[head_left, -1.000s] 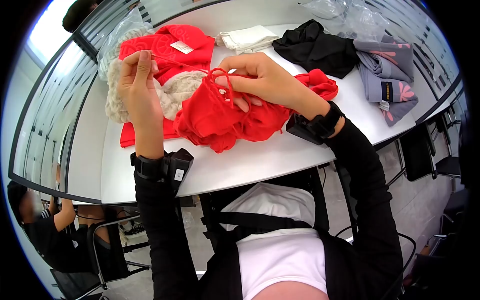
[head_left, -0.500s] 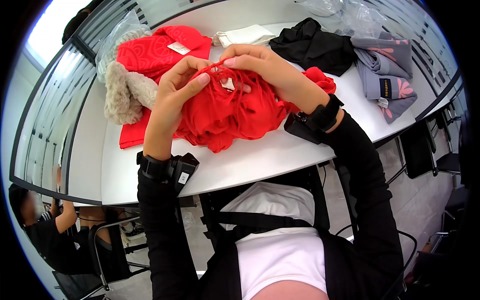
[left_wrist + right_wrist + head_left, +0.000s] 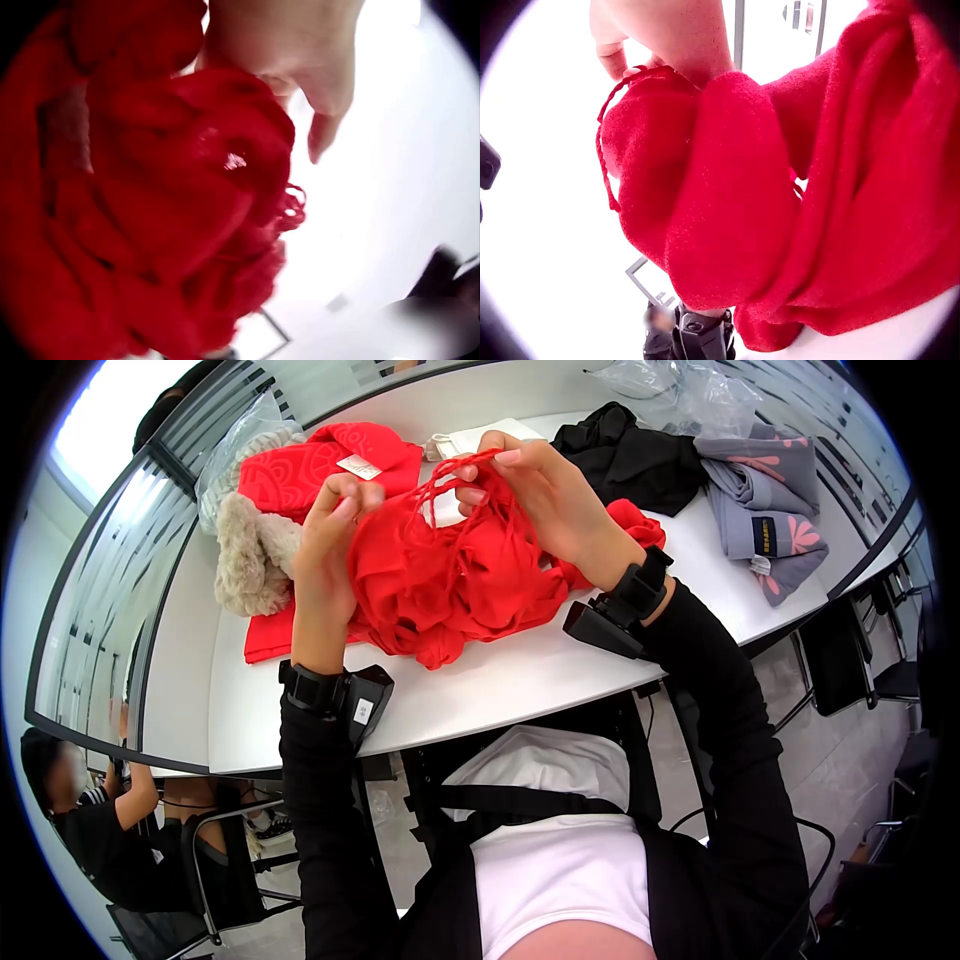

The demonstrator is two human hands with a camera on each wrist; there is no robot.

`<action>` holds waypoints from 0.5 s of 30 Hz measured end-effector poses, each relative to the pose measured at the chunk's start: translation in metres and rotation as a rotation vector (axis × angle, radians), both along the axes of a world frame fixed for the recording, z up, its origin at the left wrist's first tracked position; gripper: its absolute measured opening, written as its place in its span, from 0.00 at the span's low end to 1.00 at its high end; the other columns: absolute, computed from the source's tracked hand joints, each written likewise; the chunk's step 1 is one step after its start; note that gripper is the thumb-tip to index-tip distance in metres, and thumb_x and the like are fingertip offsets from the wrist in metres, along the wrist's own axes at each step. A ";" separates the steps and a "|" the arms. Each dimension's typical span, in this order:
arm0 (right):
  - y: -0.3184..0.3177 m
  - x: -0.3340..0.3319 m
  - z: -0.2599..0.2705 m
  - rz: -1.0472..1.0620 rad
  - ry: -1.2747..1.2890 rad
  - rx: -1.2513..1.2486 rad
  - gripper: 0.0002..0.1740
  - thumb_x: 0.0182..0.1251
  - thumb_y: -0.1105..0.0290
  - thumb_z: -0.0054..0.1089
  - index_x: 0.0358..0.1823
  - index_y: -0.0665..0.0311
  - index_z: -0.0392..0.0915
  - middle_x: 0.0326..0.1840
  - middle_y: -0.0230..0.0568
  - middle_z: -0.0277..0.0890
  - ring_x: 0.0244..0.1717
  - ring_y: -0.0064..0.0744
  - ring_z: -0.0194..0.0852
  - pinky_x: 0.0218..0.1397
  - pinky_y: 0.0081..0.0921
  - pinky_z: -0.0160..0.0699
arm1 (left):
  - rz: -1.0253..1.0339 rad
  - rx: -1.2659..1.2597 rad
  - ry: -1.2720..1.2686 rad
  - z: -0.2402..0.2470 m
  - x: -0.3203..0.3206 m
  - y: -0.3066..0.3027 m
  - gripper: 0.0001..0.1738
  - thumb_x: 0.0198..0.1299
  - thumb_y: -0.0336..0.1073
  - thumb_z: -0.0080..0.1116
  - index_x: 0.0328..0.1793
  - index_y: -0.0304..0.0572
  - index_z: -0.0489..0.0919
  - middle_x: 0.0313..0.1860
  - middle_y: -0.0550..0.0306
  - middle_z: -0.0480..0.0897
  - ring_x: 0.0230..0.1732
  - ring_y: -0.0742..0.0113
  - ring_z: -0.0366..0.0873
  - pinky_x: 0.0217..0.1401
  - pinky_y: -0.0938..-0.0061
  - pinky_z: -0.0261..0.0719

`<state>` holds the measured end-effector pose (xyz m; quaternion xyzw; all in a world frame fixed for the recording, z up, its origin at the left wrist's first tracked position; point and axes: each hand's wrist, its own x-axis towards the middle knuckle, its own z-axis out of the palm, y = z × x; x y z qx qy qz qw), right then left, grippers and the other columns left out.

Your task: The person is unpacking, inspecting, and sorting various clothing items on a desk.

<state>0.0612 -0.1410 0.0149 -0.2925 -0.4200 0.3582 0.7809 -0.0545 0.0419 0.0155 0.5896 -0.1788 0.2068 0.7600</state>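
Note:
A red scarf [image 3: 450, 580] with twisted fringe strands lies bunched between my two hands. My right hand [image 3: 560, 500] pinches several strands [image 3: 445, 470] between thumb and fingers above the bundle. My left hand [image 3: 325, 550] stands raised at the bundle's left side, its fingertips apart from those strands. In the left wrist view its thumb [image 3: 322, 135] points down free of the scarf, while cloth hides some of the other fingers. The right wrist view shows one twisted strand [image 3: 600, 150] hanging from beside the right hand.
Behind on the left lie a folded red garment [image 3: 320, 465] with a white tag and a beige fluffy piece [image 3: 250, 560]. At the back are a folded white cloth [image 3: 485, 438], a black cloth [image 3: 630, 460] and clear plastic bags [image 3: 690, 395]. Grey fabric with pink flowers [image 3: 735, 515] lies right.
My left hand first pinched a strand far left, came in to the fringe beside the right hand, then let go and drew slightly left. The right hand lifted the strands slightly rightward.

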 end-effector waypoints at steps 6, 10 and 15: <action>0.001 0.012 -0.007 -0.042 -0.147 0.087 0.06 0.58 0.69 0.51 0.27 0.64 0.70 0.43 0.38 0.72 0.34 0.27 0.67 0.45 0.22 0.67 | 0.302 0.509 0.081 -0.002 0.003 -0.020 0.16 0.54 0.28 0.58 0.49 0.36 0.72 0.43 0.61 0.75 0.41 0.77 0.73 0.43 0.86 0.71; 0.000 0.008 -0.003 -0.118 -0.133 0.017 0.07 0.62 0.68 0.48 0.32 0.64 0.70 0.42 0.38 0.72 0.32 0.26 0.65 0.41 0.21 0.67 | 0.393 0.218 0.132 -0.007 0.005 -0.017 0.07 0.58 0.29 0.55 0.42 0.37 0.77 0.36 0.65 0.78 0.37 0.82 0.73 0.40 0.87 0.71; -0.001 -0.001 -0.001 -0.173 0.007 0.032 0.09 0.67 0.67 0.40 0.39 0.66 0.66 0.41 0.40 0.71 0.28 0.27 0.63 0.38 0.22 0.67 | 0.285 -0.040 0.045 -0.008 0.007 -0.017 0.05 0.62 0.32 0.48 0.41 0.41 0.73 0.39 0.64 0.77 0.40 0.81 0.72 0.43 0.84 0.72</action>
